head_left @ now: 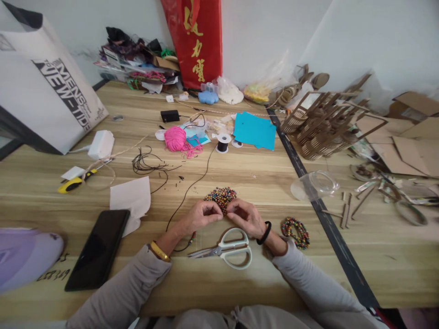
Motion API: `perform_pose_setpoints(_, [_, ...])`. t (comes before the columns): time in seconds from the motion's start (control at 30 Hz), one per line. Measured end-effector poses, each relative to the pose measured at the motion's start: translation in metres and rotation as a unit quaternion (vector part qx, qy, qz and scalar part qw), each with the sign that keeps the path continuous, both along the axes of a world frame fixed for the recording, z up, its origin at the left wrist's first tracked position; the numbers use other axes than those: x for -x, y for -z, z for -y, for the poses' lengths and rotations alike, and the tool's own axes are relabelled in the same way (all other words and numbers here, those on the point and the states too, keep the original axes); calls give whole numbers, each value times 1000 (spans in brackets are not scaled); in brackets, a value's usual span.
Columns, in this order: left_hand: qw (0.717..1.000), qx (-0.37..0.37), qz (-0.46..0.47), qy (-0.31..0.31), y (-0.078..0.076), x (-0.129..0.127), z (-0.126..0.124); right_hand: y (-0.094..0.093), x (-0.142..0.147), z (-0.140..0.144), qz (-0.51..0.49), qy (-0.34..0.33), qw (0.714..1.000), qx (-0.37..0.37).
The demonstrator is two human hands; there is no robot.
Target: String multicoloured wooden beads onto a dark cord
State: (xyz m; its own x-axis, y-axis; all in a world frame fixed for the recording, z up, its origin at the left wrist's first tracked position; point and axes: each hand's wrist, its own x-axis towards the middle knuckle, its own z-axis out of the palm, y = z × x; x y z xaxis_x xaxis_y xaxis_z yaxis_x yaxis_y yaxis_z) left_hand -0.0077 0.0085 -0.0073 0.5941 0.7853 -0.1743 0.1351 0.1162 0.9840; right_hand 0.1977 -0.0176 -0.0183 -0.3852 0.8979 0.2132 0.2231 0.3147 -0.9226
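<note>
L hand (201, 214) & R hand (242, 214) meet fingertip to fingertip at near edge of bead pile (221, 197), mid table (240, 178); fingers pinched, held item too small to tell. Black cord (192, 183) runs far-right to spool (223, 142). Scissors (228, 247) just near of hands.

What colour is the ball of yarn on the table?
Bright pink: the yarn ball, clearest in the head view.

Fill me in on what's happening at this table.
A person sits at a wooden table with both hands together at a pile of small multicoloured beads. The left hand and right hand have their fingertips pinched close, apparently on a thin black cord that trails back to a spool. White-handled scissors lie just before the hands, and a finished-looking beaded loop lies beside the right wrist.
</note>
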Motion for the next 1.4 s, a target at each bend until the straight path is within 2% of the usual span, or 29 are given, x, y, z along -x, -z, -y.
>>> perform_pose_setpoints(0.1, [1000, -12, -9, -7, 3, 1, -1, -2, -7, -4, -6, 57, 998, -6])
perform_pose_setpoints(0.2, [1000, -17, -11, -11, 5, 2, -1, -4, -12, -8, 24, 73, 997, -29])
perform_pose_setpoints(0.37, [1000, -21, -12, -13, 8, 2, -2, -3, -14, -11, 101, 9, 990, -103])
perform_pose_setpoints(0.47, [1000, -23, -14, -17, 8, 2, -2, 0, -13, -11, 151, -30, 976, -156])
perform_pose_setpoints(0.6, [999, -27, -12, -22, 8, 1, -2, 1, -12, -10, 211, -51, 956, -196])
perform_pose_setpoints(0.9, [1000, -21, -15, -18, 7, 1, -1, -1, -11, -8, 295, -64, 928, -220])
perform_pose_setpoints(1.17, [999, -23, -20, -23, 5, 1, -1, -1, -10, -8, 315, -63, 920, -223])
perform_pose_setpoints(1.4, [1000, 3, -10, -28, -5, 1, -1, -1, -9, -7, 354, -53, 905, -229])
